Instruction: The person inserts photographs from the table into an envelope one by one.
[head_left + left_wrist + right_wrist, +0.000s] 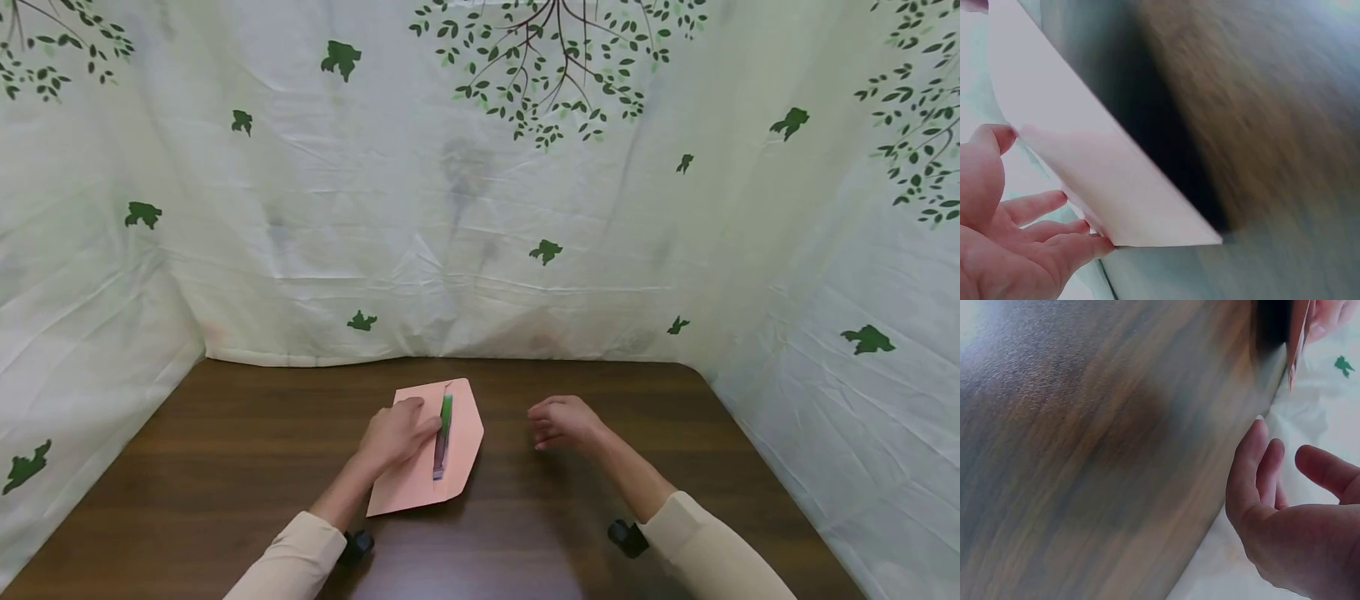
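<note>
A pink paper envelope (405,490) with a pointed flap side to the right is tilted over the table, gripped near its left part by my left hand (401,433). Along its face lies a slim item (447,412), green at the top and greyish below; its kind is unclear. The left thumb reaches close to that item. In the left wrist view, the envelope (1079,162) shows a plain pale side, with fingers along its edge. My right hand (564,422) hovers to the right of the envelope, apart from it, its fingers loosely curled around nothing.
Underneath is a dark brown wooden table (247,433). A white cloth (420,275) printed with green leaves and branches hangs behind and at both sides. Dark wrist cameras sit below the left wrist (357,546) and the right wrist (628,537).
</note>
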Available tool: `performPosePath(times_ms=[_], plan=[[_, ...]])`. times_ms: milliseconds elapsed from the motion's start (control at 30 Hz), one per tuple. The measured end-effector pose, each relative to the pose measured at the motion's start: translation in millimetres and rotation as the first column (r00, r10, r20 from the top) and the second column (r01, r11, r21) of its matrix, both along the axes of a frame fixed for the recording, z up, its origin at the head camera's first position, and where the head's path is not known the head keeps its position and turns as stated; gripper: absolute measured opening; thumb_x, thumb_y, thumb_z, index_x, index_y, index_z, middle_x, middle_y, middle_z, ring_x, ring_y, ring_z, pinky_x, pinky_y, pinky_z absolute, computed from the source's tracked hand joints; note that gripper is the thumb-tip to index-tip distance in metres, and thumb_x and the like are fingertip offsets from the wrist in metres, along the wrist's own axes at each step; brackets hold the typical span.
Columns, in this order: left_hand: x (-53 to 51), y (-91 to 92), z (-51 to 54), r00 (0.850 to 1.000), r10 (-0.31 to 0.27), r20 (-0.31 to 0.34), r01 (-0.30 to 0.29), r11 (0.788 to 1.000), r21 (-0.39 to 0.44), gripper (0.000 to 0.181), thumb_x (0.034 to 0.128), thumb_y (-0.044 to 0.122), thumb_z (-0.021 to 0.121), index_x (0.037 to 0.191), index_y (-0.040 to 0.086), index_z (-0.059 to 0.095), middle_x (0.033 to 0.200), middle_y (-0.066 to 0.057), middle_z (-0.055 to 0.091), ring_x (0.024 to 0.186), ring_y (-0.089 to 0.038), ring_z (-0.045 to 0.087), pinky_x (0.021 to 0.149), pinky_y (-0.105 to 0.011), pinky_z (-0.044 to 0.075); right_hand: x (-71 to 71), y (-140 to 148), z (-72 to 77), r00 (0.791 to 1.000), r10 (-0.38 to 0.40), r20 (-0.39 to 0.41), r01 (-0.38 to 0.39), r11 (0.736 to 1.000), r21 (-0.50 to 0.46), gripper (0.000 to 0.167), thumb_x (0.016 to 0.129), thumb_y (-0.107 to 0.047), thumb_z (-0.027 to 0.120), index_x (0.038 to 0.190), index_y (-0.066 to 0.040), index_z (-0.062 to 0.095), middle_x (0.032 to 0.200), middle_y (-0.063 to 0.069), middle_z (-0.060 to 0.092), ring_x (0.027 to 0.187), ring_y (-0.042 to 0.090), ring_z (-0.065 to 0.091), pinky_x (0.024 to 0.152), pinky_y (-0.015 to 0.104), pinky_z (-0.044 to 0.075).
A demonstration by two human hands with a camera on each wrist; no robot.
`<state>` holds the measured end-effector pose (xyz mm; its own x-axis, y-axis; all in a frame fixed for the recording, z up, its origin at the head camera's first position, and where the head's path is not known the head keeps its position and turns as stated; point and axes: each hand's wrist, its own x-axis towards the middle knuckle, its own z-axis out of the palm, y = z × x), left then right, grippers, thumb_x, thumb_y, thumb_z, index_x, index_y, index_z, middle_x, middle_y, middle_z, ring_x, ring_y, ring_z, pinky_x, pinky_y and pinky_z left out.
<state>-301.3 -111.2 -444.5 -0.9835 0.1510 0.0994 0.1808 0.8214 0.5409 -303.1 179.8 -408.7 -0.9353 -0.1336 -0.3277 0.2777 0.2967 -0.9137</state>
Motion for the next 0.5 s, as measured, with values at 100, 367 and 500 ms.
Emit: performPosePath(times_ms=[100, 367, 500], plan=[[-3.1, 6.0, -1.8, 1.000, 0.011, 0.010, -0.011, 1.000, -0.001, 0.056, 0.0968, 0.035, 0.060, 0.137, -0.004, 0.058, 0.136, -0.023, 0.063, 0.120, -0.048, 0.061, 0.098, -0.055, 0.050, 0.7, 3, -1.8, 1.000, -0.003, -0.005, 0.003, 1.000, 0.011, 0.038, 0.099, -0.010, 0.057, 0.130, 0.013, 0.056, 0.128, 0.032, 0.062, 0.089, 0.031, 0.069, 0.079, 0.040, 0.060], [-5.9, 16.2, -3.9, 0.999, 0.036, 0.016, -0.035, 0.998, -0.058, 0.056, 0.0947, 0.036, 0.064, 0.133, -0.005, 0.060, 0.125, -0.028, 0.066, 0.109, -0.046, 0.066, 0.092, -0.055, 0.052, 1.0, 9, -7.8, 0.999, -0.029, -0.022, 0.029, 0.999, 0.014, 0.036, 0.097, -0.009, 0.058, 0.125, 0.013, 0.058, 0.105, 0.022, 0.066, 0.079, 0.023, 0.066, 0.076, 0.039, 0.060], [-5.9, 17.0, -3.2, 0.999, 0.037, -0.009, -0.038, 0.996, -0.077, 0.048, 0.0941, 0.034, 0.066, 0.121, -0.006, 0.063, 0.106, -0.028, 0.067, 0.090, -0.041, 0.067, 0.080, -0.053, 0.054, 0.5, 10, -9.1, 0.999, -0.039, -0.014, 0.040, 0.999, 0.010, 0.035, 0.097, -0.010, 0.058, 0.124, 0.013, 0.060, 0.101, 0.018, 0.065, 0.078, 0.021, 0.066, 0.075, 0.039, 0.061]])
